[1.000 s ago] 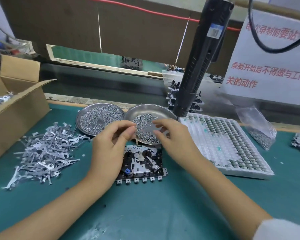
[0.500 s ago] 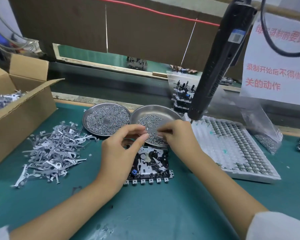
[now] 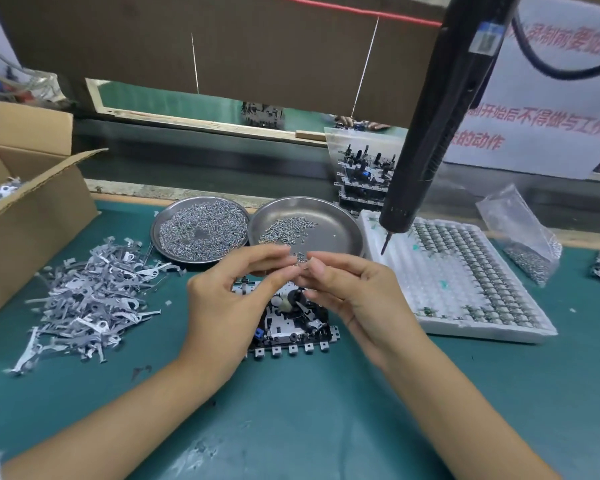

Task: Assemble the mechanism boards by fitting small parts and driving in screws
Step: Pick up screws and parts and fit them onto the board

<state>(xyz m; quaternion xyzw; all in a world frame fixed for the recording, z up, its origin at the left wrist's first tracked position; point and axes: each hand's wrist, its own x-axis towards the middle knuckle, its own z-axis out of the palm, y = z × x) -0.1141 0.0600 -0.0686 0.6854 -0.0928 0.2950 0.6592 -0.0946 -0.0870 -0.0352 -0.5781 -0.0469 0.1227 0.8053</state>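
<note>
One mechanism board (image 3: pixel 291 323) lies mid-desk on the green mat (image 3: pixel 326 427). Above it the left hand (image 3: pixel 229 299) and right hand (image 3: pixel 354 296) meet fingertip to fingertip, fingers curled in a narrow pinch (whatever they hold is too small to tell). Beyond stand two steel dishes of screws (image 3: pixel 201 230) (image 3: pixel 323 226), left dish fuller. An electric screwdriver (image 3: pixel 440 116) hangs over the white parts tray (image 3: pixel 465 285).

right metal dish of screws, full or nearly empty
Nearly empty: the right round metal dish shows mostly bare steel, with a thin scatter of small silver screws on its left side.
</note>
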